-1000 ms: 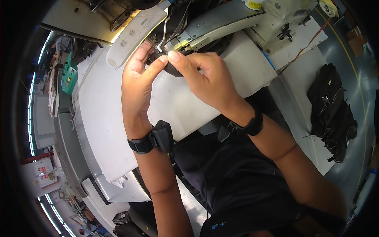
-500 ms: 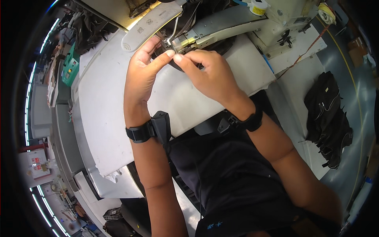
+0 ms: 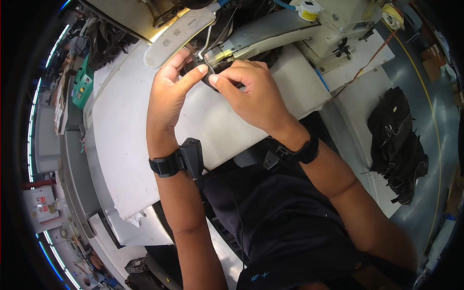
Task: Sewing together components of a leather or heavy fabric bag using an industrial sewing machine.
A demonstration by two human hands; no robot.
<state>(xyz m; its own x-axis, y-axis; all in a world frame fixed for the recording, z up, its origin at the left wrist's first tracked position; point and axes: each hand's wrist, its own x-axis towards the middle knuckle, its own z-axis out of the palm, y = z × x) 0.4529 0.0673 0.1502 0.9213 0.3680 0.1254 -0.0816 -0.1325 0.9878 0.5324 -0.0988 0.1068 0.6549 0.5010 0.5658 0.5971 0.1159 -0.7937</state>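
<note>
Pinching the dark toothed strip (image 3: 210,67) beside the sewing machine's (image 3: 275,33) metal fittings (image 3: 200,54), your right hand (image 3: 257,92) is closed thumb-to-finger; your left hand (image 3: 175,82) sets its thumb there too — seemingly steadying it — though whether hidden fingers grip cannot be told. The white tabletop (image 3: 227,116) lies below.

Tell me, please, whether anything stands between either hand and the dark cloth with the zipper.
Nothing visible does: the left hand and the right hand both have their thumbs at the dark cloth, by the zipper. The white bar appears close to the left hand, but not visibly between it and the cloth.
</note>
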